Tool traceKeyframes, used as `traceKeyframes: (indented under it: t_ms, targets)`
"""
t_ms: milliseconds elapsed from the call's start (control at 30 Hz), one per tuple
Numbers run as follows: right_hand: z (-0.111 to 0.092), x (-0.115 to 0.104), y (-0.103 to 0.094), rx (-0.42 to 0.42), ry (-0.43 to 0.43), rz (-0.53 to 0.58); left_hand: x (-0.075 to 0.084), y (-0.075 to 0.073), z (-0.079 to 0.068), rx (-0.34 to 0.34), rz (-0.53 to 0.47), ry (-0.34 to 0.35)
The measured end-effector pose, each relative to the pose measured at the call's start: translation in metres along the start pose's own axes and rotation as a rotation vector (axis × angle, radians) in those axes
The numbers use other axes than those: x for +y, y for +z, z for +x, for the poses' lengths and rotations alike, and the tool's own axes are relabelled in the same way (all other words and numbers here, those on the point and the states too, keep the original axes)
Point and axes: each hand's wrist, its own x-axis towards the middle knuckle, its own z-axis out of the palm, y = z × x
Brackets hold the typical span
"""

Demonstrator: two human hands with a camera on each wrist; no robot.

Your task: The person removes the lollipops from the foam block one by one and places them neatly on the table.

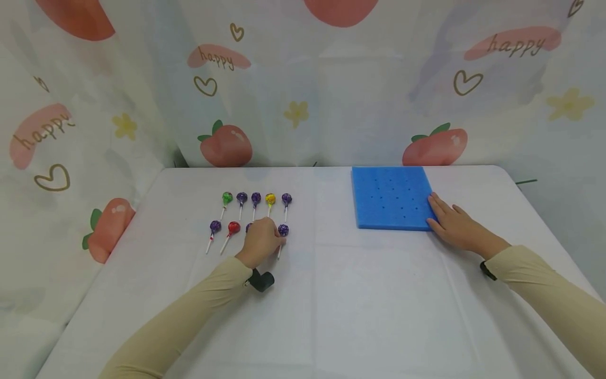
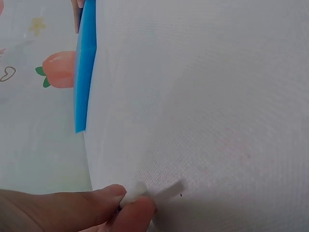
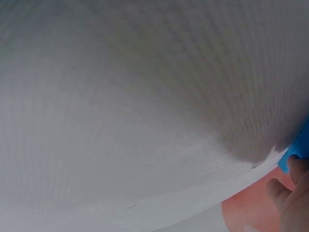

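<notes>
My left hand [image 1: 260, 241] is over the front row of lollipops and pinches the white stick of the purple lollipop [image 1: 283, 230] at that row's right end. In the left wrist view, the thumb and a finger [image 2: 137, 212] meet on the white stick [image 2: 137, 189]. Another purple lollipop [image 1: 248, 227] is mostly hidden behind this hand. My right hand [image 1: 455, 227] lies with fingers extended, its fingertips touching the right edge of a blue foam board [image 1: 389, 198] dotted with rows of small holes.
Left of the held lollipop lie a red lollipop [image 1: 234, 228] and a purple one [image 1: 215, 227]. Behind them runs a row with green [image 1: 227, 197], yellow [image 1: 270, 198] and several purple lollipops. A white cloth [image 1: 360, 305] covers the table; a printed curtain [image 1: 331, 95] stands behind.
</notes>
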Motion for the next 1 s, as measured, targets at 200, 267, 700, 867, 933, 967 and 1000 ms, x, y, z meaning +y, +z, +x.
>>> traceKeyframes:
  t_ms: [200,267,700,867,933,967,1000]
  targets:
    - [-0.0006,0.0017,0.0013,-0.001,0.000,0.006,0.0014,0.0005,0.0008,0.002,0.016,0.012]
    - [-0.0004,0.0021,0.0019,0.002,-0.004,0.006,0.0018,0.0007,0.0007,0.000,0.018,0.008]
    - [-0.0002,0.0030,0.0010,0.002,-0.006,0.004,0.0018,-0.0017,-0.0007,-0.007,0.040,0.006]
    - [-0.0003,0.0037,0.0006,0.001,-0.010,0.003,0.0032,-0.0026,-0.0004,-0.008,0.044,-0.001]
    - [-0.0001,0.0034,0.0007,-0.003,-0.008,0.006,0.0033,-0.0024,-0.0002,-0.011,0.047,-0.004]
    - [0.0001,0.0032,0.0008,-0.005,-0.007,0.008,0.0032,-0.0023,-0.0002,-0.012,0.048,-0.007]
    - [0.0003,0.0028,0.0008,-0.006,-0.006,0.010,0.0031,-0.0022,-0.0002,-0.014,0.050,-0.008]
